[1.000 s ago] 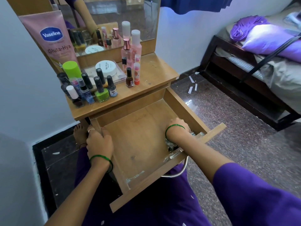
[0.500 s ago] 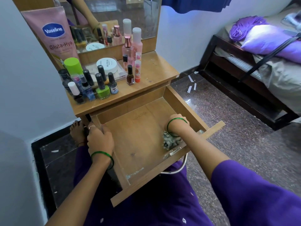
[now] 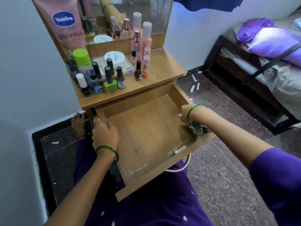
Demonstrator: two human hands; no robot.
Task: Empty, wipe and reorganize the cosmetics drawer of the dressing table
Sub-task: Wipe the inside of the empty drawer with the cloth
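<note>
Wooden dressing table (image 3: 159, 66) by white wall (image 3: 192, 38) — speckled floor (image 3: 228, 168), bed (image 3: 260, 66) right

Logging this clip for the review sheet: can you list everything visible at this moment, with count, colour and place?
drawer: one, light wood, pulled out, nothing inside but the cloth
cloth: one, grey-white crumpled, by the drawer's right wall
dressing table: one, light wood, against the wall
mirror: one, at the table's back
Vaseline tube: one, pink, green cap, standing cap-down at back left
nail polish bottles: about ten, mixed colours, table's left
round tub: one, white, centre back
pink bottles: several, before the mirror
bed: one, dark frame, right
left hand: grips the drawer's left wall
right hand: holds the cloth
</note>
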